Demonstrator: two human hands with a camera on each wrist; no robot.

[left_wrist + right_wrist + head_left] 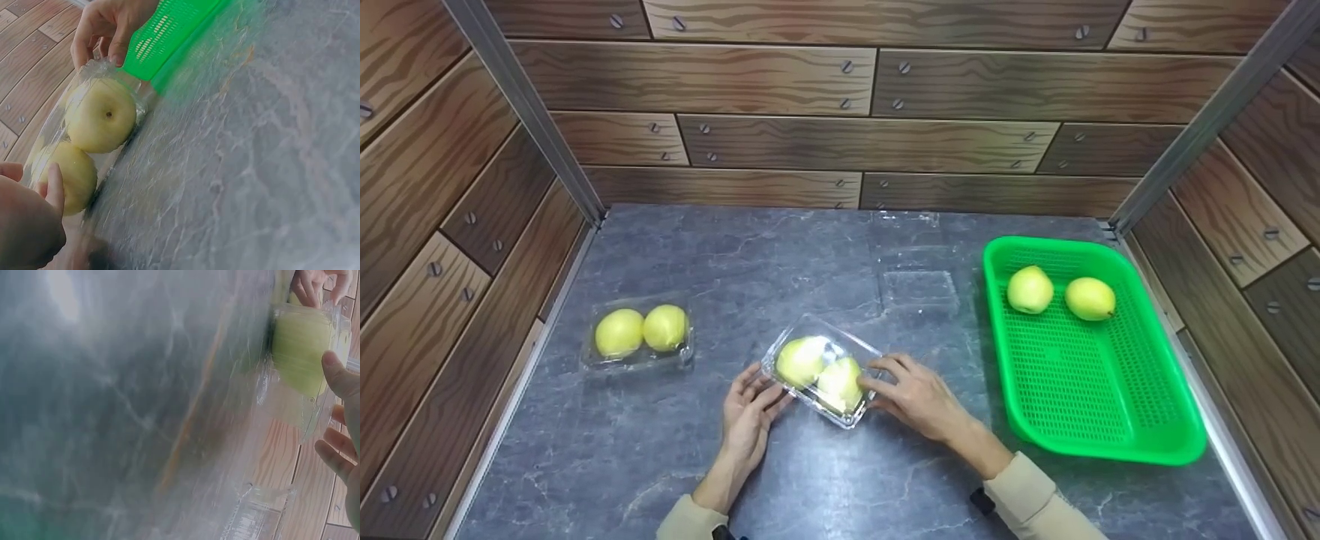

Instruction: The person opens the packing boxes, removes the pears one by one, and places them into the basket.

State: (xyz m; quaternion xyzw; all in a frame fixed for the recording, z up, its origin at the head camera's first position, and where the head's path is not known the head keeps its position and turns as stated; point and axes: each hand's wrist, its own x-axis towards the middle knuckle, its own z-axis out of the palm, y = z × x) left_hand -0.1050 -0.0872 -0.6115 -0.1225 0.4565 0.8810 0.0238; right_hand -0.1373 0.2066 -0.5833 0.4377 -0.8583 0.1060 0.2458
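A clear plastic clamshell box [823,373] with two yellow-green pears [799,362] in it sits turned at an angle on the grey table. Glare on its top partly hides the pears. My left hand [746,416] grips its left corner, thumb at the near side. At the right end my right hand [915,397] holds the box, fingers over the edge. The left wrist view shows both pears [101,115] through the plastic, with the right hand [109,28] pinching the far end. In the right wrist view, one pear [301,351] shows beside the right thumb [332,363].
Another clear box [637,364] with two pears stands at the left. Clear plastic packaging [919,291], hard to make out, lies behind the held box. On the right is a green basket [1012,397] with two pears [1030,289] at its far end. Wood-patterned walls [780,142] enclose the table.
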